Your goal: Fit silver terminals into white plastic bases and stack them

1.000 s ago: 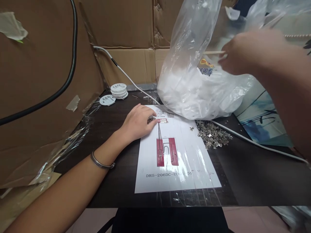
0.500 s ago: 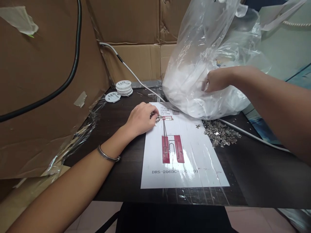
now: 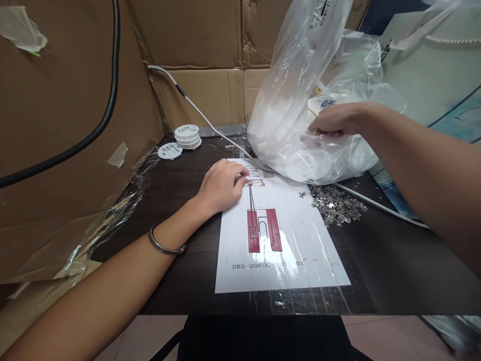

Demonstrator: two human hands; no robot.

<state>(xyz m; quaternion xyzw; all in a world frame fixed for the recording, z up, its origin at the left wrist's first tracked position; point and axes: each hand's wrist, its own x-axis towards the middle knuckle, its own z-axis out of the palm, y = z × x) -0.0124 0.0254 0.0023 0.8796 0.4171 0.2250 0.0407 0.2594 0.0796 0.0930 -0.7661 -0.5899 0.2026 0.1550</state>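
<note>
My left hand (image 3: 224,186) rests at the upper left edge of the printed sheet (image 3: 296,230), its fingers curled together over small shiny metal pieces (image 3: 246,183). How many pieces lie under the fingers is hidden. To the right, my right hand (image 3: 334,122) reaches into the opening of a large clear plastic bag (image 3: 268,120). White round parts (image 3: 313,163) show through the bag's film. The right fingers are curled, but what they grip is hidden by the hand and the plastic. A pile of small metal pieces (image 3: 336,205) lies below the bag.
White discs (image 3: 188,138) are stacked at the back left, with another white disc (image 3: 170,151) beside them. A white cable (image 3: 210,118) runs behind the sheet and under the bag. Cardboard walls (image 3: 203,35) enclose the back and left, where a black cable (image 3: 112,85) hangs.
My right hand has shifted slightly within the bag, and its fingers have curled more. The bag's upper part has moved left, uncovering printed plastic behind. My left hand stays at the metal pieces.
</note>
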